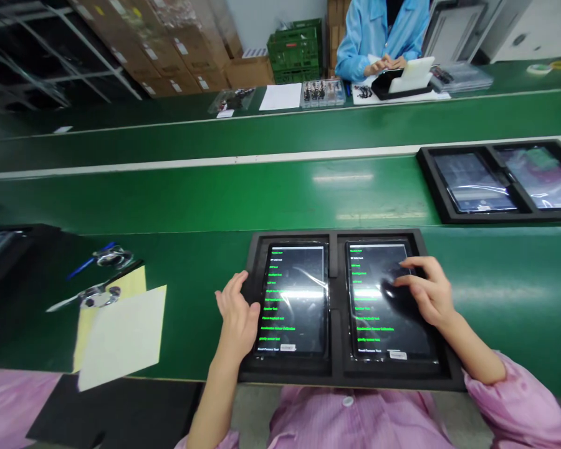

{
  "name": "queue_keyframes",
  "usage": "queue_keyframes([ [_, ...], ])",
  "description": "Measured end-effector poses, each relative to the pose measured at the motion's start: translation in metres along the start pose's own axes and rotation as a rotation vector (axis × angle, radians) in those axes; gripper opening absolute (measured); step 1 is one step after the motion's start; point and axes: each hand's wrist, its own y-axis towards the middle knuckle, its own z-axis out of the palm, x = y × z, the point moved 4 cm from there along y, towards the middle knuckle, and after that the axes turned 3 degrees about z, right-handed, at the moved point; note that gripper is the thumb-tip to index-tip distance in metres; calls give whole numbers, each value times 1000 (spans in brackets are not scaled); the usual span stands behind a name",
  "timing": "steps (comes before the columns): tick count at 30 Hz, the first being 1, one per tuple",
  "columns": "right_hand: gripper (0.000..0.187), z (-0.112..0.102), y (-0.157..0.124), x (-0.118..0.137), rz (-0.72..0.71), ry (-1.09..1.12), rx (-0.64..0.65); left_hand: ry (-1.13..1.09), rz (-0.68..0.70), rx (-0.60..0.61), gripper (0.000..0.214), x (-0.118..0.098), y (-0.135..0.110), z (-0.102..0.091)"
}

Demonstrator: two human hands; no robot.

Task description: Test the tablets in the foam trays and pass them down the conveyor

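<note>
Two tablets lie side by side in a black foam tray [333, 368] in front of me. Green and white lists of test names show on the screens of both the left tablet [294, 302] and the right tablet [378, 337]. My left hand [237, 315] rests at the tray's left rim, its fingers loosely spread and nothing in them. Over the upper right part of the right tablet is my right hand [430, 292], fingers apart and pointing at the screen. Whether its fingertips touch the glass I cannot tell.
Another tray [437, 181] with two film-covered tablets sits at the back right. To the left lie paper sheets [124, 337], a blue pen [81, 267] and coiled earphones or cables [115, 255]. Across the green bench, a person in blue [362, 37] handles a device near a parts box [322, 93].
</note>
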Motion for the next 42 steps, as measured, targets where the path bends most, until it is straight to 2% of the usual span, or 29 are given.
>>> queue_keyframes([
  [3,46,15,4,6,-55,-31,229,29,189,37,49,-16,1,-4],
  [7,43,21,4,12,-125,-60,286,50,387,77,42,-27,1,-6],
  [11,44,21,2,14,-166,-19,250,103,400,96,46,-30,1,-5],
  [15,38,20,1,13,-149,-81,285,105,393,58,57,-33,0,-7],
  [20,44,5,3,5,-14,-116,46,89,387,24,61,-32,0,-9],
  [22,49,2,3,3,27,-88,15,77,376,40,62,-32,1,-8],
  [26,50,-1,2,7,10,-58,-36,71,309,109,65,-33,-2,-4],
  [30,52,-1,5,-5,104,-84,-107,17,280,-102,75,-32,2,-18],
  [31,51,0,9,-11,125,-87,-111,-1,290,-105,75,-33,7,-20],
  [32,50,3,14,-18,137,-89,-99,-19,308,-51,73,-34,15,-21],
  [34,47,11,28,-31,137,-91,-43,-49,374,180,64,-42,37,-13],
  [36,44,18,41,-41,117,-112,16,-53,464,414,56,-56,60,2],
  [37,43,20,45,-44,105,-134,33,-37,511,486,54,-64,72,12],
  [39,43,24,49,-47,92,-200,65,24,603,530,54,-79,90,32],
  [42,44,28,46,-44,110,-307,121,105,718,481,61,-91,100,61],
])
